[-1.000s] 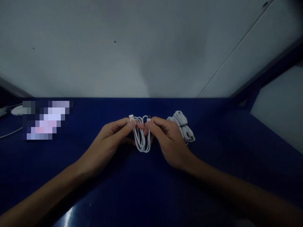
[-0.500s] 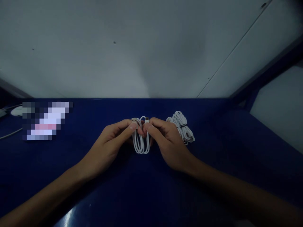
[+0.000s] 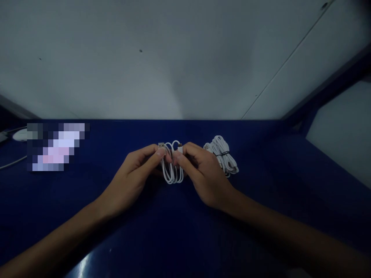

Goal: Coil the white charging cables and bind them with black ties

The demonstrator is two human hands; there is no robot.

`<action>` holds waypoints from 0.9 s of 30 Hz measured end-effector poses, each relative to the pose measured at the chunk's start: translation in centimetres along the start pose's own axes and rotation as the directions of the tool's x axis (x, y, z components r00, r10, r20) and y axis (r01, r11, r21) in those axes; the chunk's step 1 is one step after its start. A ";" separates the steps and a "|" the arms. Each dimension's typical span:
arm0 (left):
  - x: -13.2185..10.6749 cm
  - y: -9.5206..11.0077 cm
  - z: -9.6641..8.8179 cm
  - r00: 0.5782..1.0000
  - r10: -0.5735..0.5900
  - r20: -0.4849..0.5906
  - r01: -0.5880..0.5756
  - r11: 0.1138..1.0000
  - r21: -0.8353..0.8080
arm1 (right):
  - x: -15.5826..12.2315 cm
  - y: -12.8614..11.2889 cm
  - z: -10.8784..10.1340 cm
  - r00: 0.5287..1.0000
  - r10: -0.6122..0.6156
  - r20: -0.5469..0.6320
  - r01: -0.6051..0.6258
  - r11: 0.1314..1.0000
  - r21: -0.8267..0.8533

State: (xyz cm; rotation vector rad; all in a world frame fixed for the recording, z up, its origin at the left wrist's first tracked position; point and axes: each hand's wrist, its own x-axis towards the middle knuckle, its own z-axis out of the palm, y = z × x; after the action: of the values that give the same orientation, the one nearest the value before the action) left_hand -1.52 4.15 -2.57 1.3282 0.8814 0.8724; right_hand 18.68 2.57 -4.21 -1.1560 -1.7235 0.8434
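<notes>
A white USB cable is folded into loops and held up over the dark blue table. My left hand pinches the loops just below the metal USB plug at the top left. My right hand pinches the same loops near the smaller plug at the top right. Thumbs and forefingers of both hands almost meet at the cable. The loops hang down between the two hands.
A second white cable, coiled and bound with a dark tie, lies on the table just right of my right hand. At the far left are a blurred patch, a white round object and a thin wire. A pale wall stands behind the table.
The hanging loops have grown shorter and tighter. My fingertips have drawn a little closer together at the top of the cable. The arms have stayed in place.
</notes>
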 end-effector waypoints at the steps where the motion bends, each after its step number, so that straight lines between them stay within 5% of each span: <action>1: 0.0 0.0 0.1 1.000 0.007 -0.006 -0.007 1.000 0.007 | 0.0 -0.1 0.0 1.000 -0.014 -0.002 0.014 0.999 -0.035; 5: 0.0 0.1 0.2 1.000 0.003 -0.024 -0.003 1.000 0.009 | -0.1 -0.5 0.1 0.999 -0.040 0.006 0.040 0.998 -0.053; 18: 0.0 0.4 0.2 0.990 0.073 -0.123 -0.080 0.995 -0.051 | 0.5 0.8 -0.5 0.991 0.132 0.019 -0.131 0.937 0.324; 22: 0.0 0.4 0.2 0.991 0.062 -0.115 -0.077 0.989 -0.124 | 0.8 0.8 -0.6 0.984 0.150 0.098 -0.179 0.842 0.508; 27: 0.1 0.3 0.1 0.997 0.011 -0.079 -0.027 0.979 -0.203 | 1.1 0.6 -0.8 0.936 0.260 0.237 -0.350 0.621 0.701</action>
State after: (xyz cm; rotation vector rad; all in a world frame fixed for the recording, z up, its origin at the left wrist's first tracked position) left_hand -1.37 4.23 -2.27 1.1330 0.8165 1.0072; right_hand 19.44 3.86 -4.11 -0.8322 -1.0543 1.6635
